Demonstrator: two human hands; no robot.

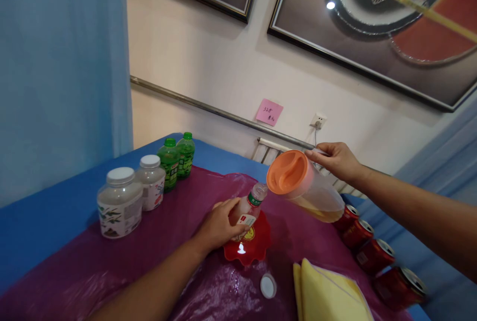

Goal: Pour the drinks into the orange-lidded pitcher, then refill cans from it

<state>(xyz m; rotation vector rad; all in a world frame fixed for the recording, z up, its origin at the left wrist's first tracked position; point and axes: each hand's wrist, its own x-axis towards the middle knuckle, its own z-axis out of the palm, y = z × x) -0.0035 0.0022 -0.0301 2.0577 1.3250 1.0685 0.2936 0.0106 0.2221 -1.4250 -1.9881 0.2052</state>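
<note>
Two hands share the work on my feed: the left hand [219,224] wraps its fingers around a clear plastic bottle with a green neck band and a white-and-red label [246,219], and the right hand [337,162] has its fingers closed on the handle of a clear plastic pitcher with an orange lid [316,194]. The bottle leans over a red plate with a scalloped edge [257,251]; whether its base touches the plate I can't tell. It is already uncapped, and a round white cap [268,286] lies near the plate on the purple plastic sheet [208,286] that covers part of the blue-draped table [59,197]. The pitcher is raised and tipped, lid end just beside the bottle's mouth, so I judge the lining-up to be done. Yellowish liquid lies along the pitcher's lower side, so it isn't empty; I make out no stream between the two, and my left hand hides too much of the bottle for me to read its level. The cap is not on. To my right, a folded yellow cloth [331,293] and a row of four red metal cans [374,256] sit apart from the bottle.
</note>
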